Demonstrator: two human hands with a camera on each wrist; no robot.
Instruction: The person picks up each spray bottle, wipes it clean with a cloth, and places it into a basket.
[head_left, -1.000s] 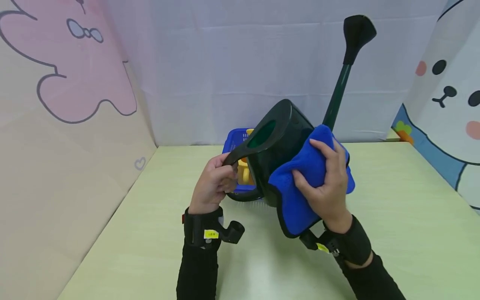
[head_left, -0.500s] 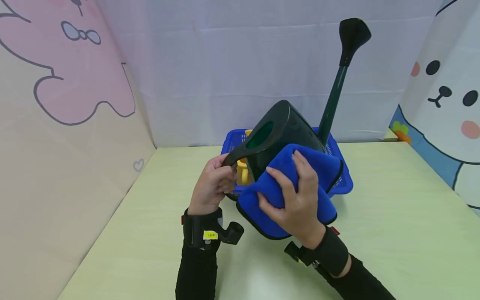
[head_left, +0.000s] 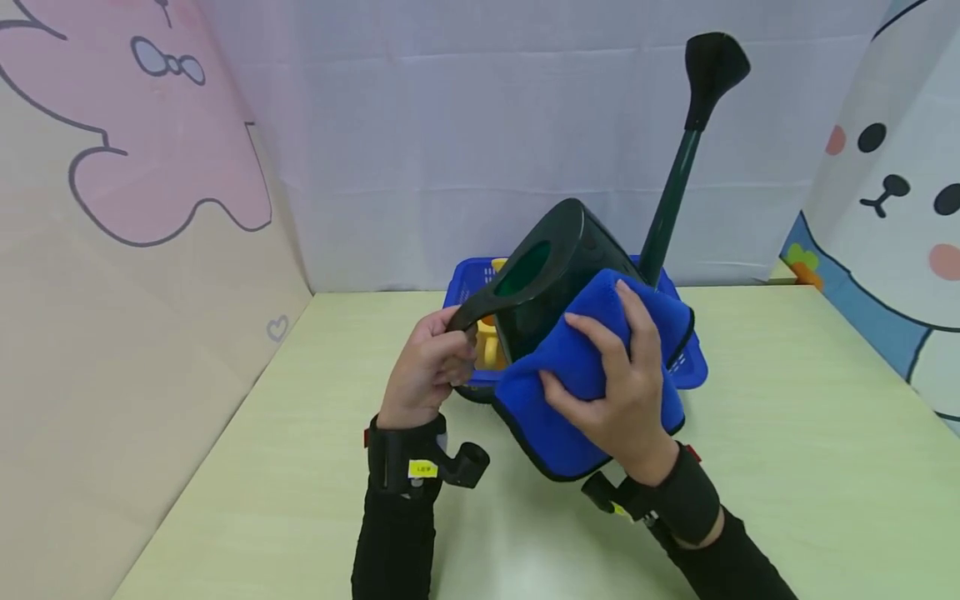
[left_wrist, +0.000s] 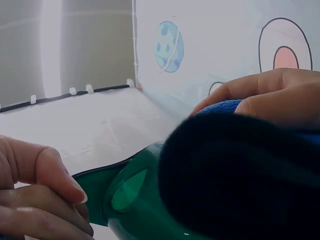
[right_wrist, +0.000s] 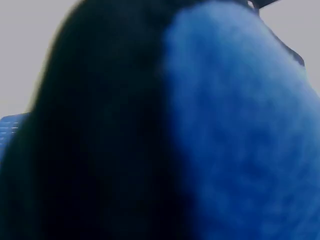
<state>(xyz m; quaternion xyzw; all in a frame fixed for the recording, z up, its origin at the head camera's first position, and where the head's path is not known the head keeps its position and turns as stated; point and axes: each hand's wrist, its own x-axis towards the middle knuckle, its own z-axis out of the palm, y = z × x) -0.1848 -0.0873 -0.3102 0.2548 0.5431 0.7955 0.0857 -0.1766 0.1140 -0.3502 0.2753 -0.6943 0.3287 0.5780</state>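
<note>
A dark green watering can (head_left: 558, 275) sits at the centre of the head view, tipped up off the pale green table (head_left: 787, 433), its underside turned toward the person. Its long spout (head_left: 671, 196) runs up and slightly right toward the upper right of the frame, ending in a flared black rose (head_left: 714, 62) against the white backdrop. The can's long axis thus climbs from its handle at centre left to the rose at top right.

The left hand (head_left: 426, 368) has its fingers curled tight round the handle (head_left: 480, 307); the left wrist view shows the same hold close up. The right hand (head_left: 626, 387) lies with spread fingers pressing a blue cloth (head_left: 577, 392) against the can's side, the thumb tucked against the cloth's lower left.

Just behind the can stands a blue basket (head_left: 686, 367), partly hidden by can and cloth, with something yellow (head_left: 489, 346) showing inside. Cartoon panels close in the left and right edges.
</note>
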